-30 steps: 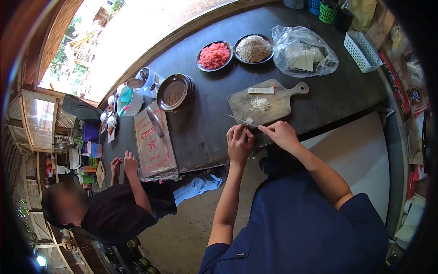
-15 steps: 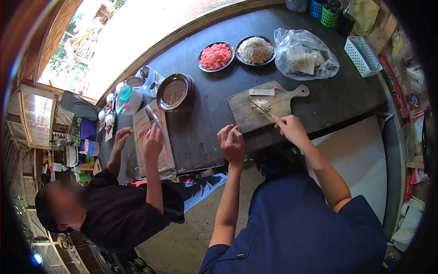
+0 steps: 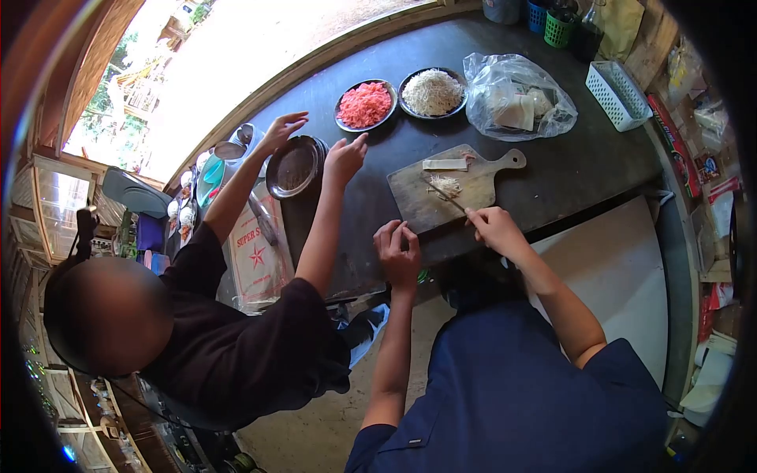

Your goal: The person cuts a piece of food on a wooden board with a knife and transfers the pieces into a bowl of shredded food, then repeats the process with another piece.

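Note:
My right hand (image 3: 494,229) is closed round the handle of a knife (image 3: 446,195), whose blade lies over the wooden cutting board (image 3: 418,203). Beside the blade is a small heap of thin pale shreds (image 3: 445,184). A whitish block (image 3: 445,165) rests near the board's far edge. My left hand (image 3: 397,247) is raised at the table's near edge, just left of the board, its fingers curled; whether anything is between them cannot be made out.
Beyond the board stand a bowl of pink shreds (image 3: 363,106), a bowl of pale shreds (image 3: 432,93) and a plastic bag (image 3: 516,114). At left, a co-worker's hands (image 3: 344,160) reach over stacked dark plates (image 3: 293,167). A white basket (image 3: 619,96) stands at right.
The co-worker has leaned in, and both their hands have moved from above the printed sheet towards the plates and bowls. The knife they held now lies on the sheet. My hands have barely moved.

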### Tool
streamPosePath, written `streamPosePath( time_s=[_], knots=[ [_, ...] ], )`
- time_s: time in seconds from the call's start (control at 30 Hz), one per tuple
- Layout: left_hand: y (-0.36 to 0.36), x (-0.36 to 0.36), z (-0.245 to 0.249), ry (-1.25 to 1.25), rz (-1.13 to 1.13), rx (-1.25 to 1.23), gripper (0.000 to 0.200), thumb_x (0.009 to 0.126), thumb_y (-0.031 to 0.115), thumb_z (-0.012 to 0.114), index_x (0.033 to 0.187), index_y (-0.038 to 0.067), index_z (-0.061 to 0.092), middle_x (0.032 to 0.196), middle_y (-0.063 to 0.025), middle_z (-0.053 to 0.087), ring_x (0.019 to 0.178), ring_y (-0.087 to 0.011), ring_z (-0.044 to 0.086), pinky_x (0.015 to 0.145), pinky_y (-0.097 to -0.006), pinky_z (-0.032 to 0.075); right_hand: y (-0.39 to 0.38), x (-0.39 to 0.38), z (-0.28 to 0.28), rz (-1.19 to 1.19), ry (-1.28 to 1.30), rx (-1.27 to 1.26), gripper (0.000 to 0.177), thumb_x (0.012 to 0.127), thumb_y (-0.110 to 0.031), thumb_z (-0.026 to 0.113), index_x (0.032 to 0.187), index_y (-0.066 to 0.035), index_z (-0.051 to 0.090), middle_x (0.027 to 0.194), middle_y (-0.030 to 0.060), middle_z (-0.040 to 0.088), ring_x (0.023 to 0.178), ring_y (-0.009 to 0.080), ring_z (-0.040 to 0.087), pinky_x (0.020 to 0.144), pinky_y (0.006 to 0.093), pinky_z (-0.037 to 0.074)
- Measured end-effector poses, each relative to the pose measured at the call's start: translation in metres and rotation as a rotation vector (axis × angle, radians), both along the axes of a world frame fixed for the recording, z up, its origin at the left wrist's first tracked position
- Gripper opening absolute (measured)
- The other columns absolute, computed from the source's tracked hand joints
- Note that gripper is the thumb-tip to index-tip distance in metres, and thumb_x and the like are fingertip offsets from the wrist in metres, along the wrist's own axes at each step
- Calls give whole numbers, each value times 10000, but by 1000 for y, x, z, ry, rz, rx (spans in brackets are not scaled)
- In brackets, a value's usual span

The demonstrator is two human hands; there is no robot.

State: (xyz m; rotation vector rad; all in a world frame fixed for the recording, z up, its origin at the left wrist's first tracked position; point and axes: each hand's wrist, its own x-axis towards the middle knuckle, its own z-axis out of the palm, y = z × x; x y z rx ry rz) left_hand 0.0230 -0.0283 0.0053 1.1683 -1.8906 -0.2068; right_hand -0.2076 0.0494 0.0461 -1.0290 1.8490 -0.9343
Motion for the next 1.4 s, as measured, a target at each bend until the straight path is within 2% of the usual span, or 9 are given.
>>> streamPosePath(
  time_s=[0.1, 0.33, 0.47, 0.7, 0.9, 1.0, 1.13, 1.27, 1.4],
  knots=[
    [0, -2, -1, 8, -1, -18, 165, 974, 61, 642, 1007, -11, 787, 1095, -143, 730, 1079, -339, 669, 971, -458, 543, 13, -4, 15, 174, -174, 172, 540, 1092, -466, 624, 947, 27, 790, 642, 77, 701, 524, 142, 645, 538, 320, 518],
    [0, -2, -4, -7, -1, -7, 145, 946, 47, 681, 1026, -14, 785, 1108, -152, 723, 1084, -339, 677, 993, -466, 541, 21, -19, 16, 21, -120, 44, 527, 1096, -462, 620, 964, 19, 791, 633, 66, 697, 511, 124, 619, 534, 320, 505],
    [-1, -2, -7, -29, -28, -31, 154, 940, 52, 688, 1038, -12, 787, 1111, -153, 728, 1097, -342, 679, 1000, -464, 540, 22, -12, 22, 70, -76, 76, 509, 1093, -452, 618, 973, 10, 794, 657, 90, 727, 517, 152, 655, 548, 339, 523],
    [0, -2, -5, -19, -34, -1, 214, 928, 74, 725, 1118, -4, 785, 1140, -136, 738, 1105, -333, 687, 1019, -459, 532, 22, 2, 24, 113, 25, 22, 473, 1052, -454, 685, 995, 5, 788, 739, 143, 762, 722, 301, 763, 765, 417, 579],
    [3, -7, 0, -75, -74, 24, 332, 923, 145, 778, 1228, 14, 774, 1220, -126, 732, 1178, -328, 682, 1066, -461, 516, 40, -18, 16, -127, 134, -199, 385, 1015, -395, 759, 1100, -20, 737, 854, 182, 773, 798, 376, 764, 756, 458, 571],
    [4, -14, 6, -119, -90, 81, 451, 927, 213, 811, 1325, 16, 732, 1300, -137, 702, 1259, -338, 651, 1114, -471, 487, 50, -32, 40, -175, 72, 12, 358, 1016, -372, 757, 1159, -49, 693, 887, 185, 777, 849, 420, 755, 749, 488, 566],
    [-5, -40, 18, -201, -55, 82, 587, 914, 322, 844, 1384, 6, 691, 1416, -155, 637, 1359, -357, 579, 1157, -486, 439, 57, -33, 29, -132, 326, -7, 282, 1021, -361, 735, 1164, -122, 687, 907, 179, 785, 869, 426, 757, 755, 517, 574],
    [-23, -59, 23, -293, -35, 111, 648, 915, 418, 846, 1385, -1, 691, 1507, -157, 578, 1435, -360, 517, 1204, -495, 393, 45, -33, 33, -144, 384, 13, 278, 1013, -369, 739, 1156, -135, 693, 916, 182, 785, 890, 428, 757, 772, 522, 583],
    [-29, -73, 20, -313, -105, 128, 637, 908, 402, 859, 1376, 1, 700, 1503, -156, 584, 1446, -351, 512, 1212, -500, 383, 37, -33, 41, -88, 403, 18, 270, 997, -367, 758, 1127, -133, 727, 890, 176, 784, 878, 420, 761, 784, 515, 591]
  ],
)
